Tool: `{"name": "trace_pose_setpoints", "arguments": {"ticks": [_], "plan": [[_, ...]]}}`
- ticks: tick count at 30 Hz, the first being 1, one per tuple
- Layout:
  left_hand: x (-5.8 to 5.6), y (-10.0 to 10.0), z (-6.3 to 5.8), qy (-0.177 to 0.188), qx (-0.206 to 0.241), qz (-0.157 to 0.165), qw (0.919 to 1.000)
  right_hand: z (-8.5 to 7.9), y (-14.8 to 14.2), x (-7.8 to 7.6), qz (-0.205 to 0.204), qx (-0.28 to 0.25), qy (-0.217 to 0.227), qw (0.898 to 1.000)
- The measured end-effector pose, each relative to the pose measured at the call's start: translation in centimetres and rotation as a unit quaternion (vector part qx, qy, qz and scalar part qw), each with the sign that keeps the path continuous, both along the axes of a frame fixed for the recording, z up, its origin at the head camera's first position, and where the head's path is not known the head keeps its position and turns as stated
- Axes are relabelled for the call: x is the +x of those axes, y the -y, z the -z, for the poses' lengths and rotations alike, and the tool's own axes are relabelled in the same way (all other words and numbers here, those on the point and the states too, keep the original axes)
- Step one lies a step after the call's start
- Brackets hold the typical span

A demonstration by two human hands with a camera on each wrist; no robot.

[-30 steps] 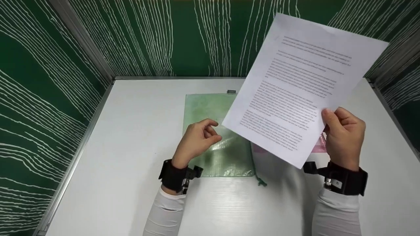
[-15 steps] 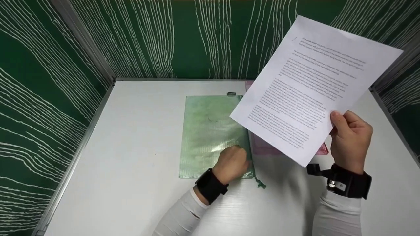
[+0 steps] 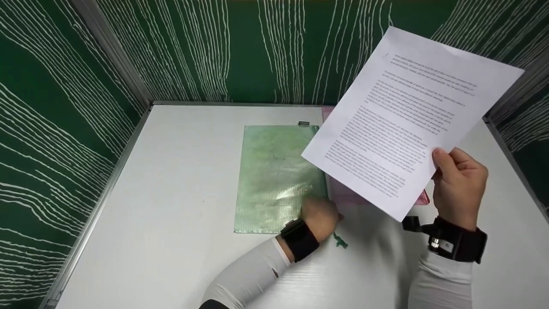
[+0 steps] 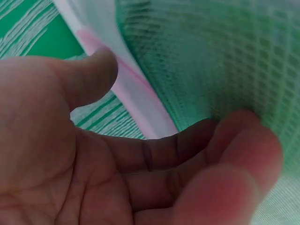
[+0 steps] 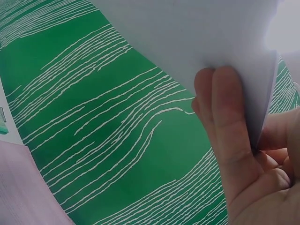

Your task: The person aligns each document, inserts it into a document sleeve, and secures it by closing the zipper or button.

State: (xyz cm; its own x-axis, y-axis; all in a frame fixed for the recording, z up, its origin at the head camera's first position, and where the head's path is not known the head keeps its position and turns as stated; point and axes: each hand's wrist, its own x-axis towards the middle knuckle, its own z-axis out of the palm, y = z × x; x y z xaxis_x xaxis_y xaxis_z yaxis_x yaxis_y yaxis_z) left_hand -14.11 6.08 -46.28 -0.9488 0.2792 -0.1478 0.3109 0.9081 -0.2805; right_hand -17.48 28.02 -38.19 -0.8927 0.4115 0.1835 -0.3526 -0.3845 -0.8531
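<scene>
My right hand (image 3: 461,184) holds a printed sheet of paper (image 3: 399,124) by its lower right edge, raised and tilted above the table. In the right wrist view, the thumb is on one side of the paper and the fingers on the other. A green mesh document pouch (image 3: 279,171) lies flat, with a green pull (image 3: 341,241) at its lower right corner. My left hand (image 3: 319,216), blurred, is over that corner. In the left wrist view its fingers (image 4: 243,154) bend towards the mesh, and the thumb stands apart from them.
A pink pouch (image 3: 347,193) lies right of the green one, largely hidden beneath the raised paper. A small dark tab (image 3: 303,123) shows at the green pouch's top edge. Green walls with white lines border the white table (image 3: 171,193).
My left hand has moved right and down across the green pouch to its lower right corner. The paper, still in my right hand, has shifted slightly right.
</scene>
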Motion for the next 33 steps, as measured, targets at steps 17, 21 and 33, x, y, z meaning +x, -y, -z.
{"name": "trace_pose_setpoints", "arguments": {"ticks": [17,21,33], "plan": [[0.9,4.0,-0.2,0.086,0.051,-0.021,0.9948,0.4,-1.2,0.4,0.01,0.002,0.015,1.0],[1.5,5.9,-0.2,0.065,0.101,-0.031,0.9923,0.4,-1.2,0.4,0.005,0.001,0.015,1.0],[-0.3,11.8,-1.3,0.095,0.247,-0.096,0.9597,0.4,-1.3,0.2,-0.005,0.003,0.021,1.0]]}}
